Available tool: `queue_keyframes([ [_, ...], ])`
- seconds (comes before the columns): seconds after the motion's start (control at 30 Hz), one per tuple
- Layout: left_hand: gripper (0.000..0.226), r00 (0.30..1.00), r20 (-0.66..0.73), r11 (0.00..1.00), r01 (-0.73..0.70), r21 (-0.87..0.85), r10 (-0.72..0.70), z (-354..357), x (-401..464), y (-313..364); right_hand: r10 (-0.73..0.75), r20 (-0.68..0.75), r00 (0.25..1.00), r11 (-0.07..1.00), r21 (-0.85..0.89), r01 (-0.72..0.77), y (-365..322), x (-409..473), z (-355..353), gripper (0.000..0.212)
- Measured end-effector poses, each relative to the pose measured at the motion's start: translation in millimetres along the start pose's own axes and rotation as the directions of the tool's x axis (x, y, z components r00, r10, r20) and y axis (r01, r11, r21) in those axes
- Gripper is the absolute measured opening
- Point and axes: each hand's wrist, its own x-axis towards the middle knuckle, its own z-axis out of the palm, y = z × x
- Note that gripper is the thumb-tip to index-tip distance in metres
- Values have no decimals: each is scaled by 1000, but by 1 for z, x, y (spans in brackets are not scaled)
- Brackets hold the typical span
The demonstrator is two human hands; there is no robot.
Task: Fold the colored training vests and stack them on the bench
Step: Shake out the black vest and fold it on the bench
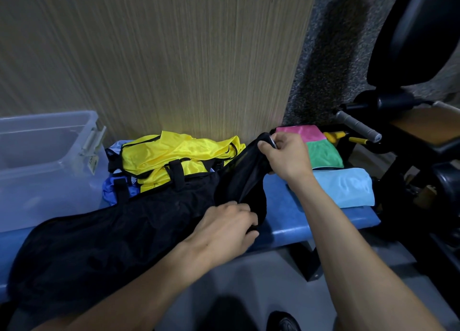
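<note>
Black vest (104,233) sprawls across blue bench (318,221), one end lifted; right hand (286,156) pinches raised edge; left hand (224,228) grips hem nearer; mesh looks light, limp, slippery; best held at bound edges, corners.

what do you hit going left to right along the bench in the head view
clear plastic bin → yellow vest → right hand gripping the black vest → green folded vest → light blue folded vest → grey-handled gym machine
</note>
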Motion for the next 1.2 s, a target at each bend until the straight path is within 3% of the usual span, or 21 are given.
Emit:
queue_keyframes([
  [0.13, 20, 999, -12, 996, 40, -74, -41, -1, 1, 1, 1, 3, 1000, 1000, 17, -1, -1, 0, 0, 25],
  [0.3, 21, 990, 134, 999, 52, 12, -53, 0, 7, 0, 3, 17, 1000, 999, 33, -3, 0, -1, 2, 23],
  [0.4, 27, 994, 85, 997, 75, 9, -75, -1, 11, 2, -2, 8, 1000, 999, 39, 2, 3, 0, 1, 24],
  [0.53, 31, 993, -14, 985, 119, 127, -118, -6, 13, 6, 8, -5, 1000, 999, 40, -8, 8, 3, 0, 24],
  [0.7, 31, 999, 28, 998, 37, 59, -39, -16, 9, 15, 32, -23, 999, 999, 43, -31, 16, 7, 0, 26],
  [0.9, 24, 1000, 13, 940, -11, 342, 6, -19, 11, 30, 51, -73, 996, 998, 49, -47, 22, 16, 1, 30],
  [1.0, 28, 999, 47, 922, -9, 387, -10, -10, 13, 41, 57, -86, 995, 998, 35, -54, 25, 20, 1, 29],
  [1.1, 55, 991, -28, 939, -114, 325, 130, 10, 9, 43, 32, -93, 995, 999, -16, -34, 29, 23, -1, 21],
  [1.2, 50, 954, -183, 968, -214, 130, 236, 14, 6, 34, 31, -111, 993, 997, -69, -39, 36, 26, -7, 17],
])
